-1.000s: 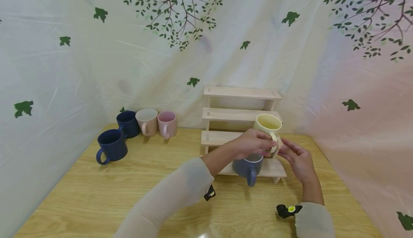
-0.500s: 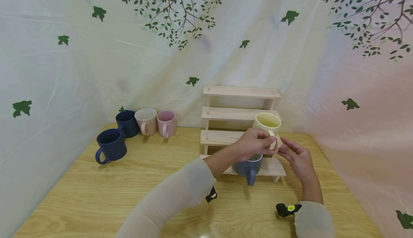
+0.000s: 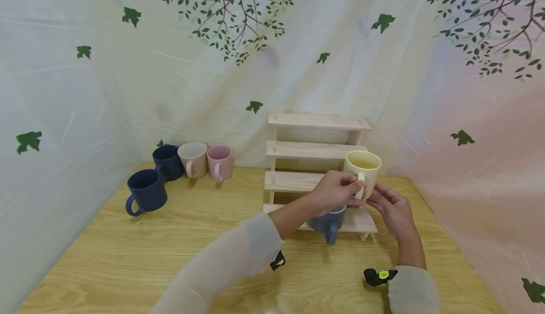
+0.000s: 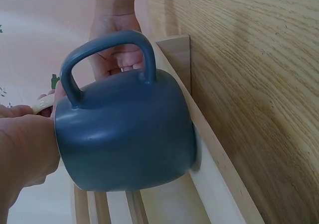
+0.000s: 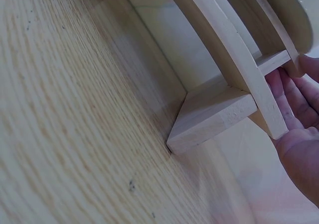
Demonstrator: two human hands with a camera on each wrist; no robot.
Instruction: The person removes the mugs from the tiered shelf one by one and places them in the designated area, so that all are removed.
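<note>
My left hand (image 3: 338,193) pinches the handle of a pale yellow mug (image 3: 368,165), which stands upright at the right end of the stepped wooden shelf (image 3: 317,149), around its second step from the bottom. I cannot tell whether the mug's base touches that step. My right hand (image 3: 393,210) holds the right end of the same step; in the right wrist view its thumb and fingers (image 5: 294,97) are at the board's end. Below the left hand, a grey-blue mug (image 4: 124,129) sits on the lowest step, handle toward the front.
At the back left of the wooden table (image 3: 170,257) stand a pink mug (image 3: 220,162), a beige mug (image 3: 193,160) and a dark blue mug (image 3: 168,162). Another dark blue mug (image 3: 146,191) stands in front of them. A leaf-patterned curtain (image 3: 191,96) hangs behind.
The yellow mug has shifted slightly to the right along the step, still by its handle in my left hand. My right hand stays at the shelf's end.
</note>
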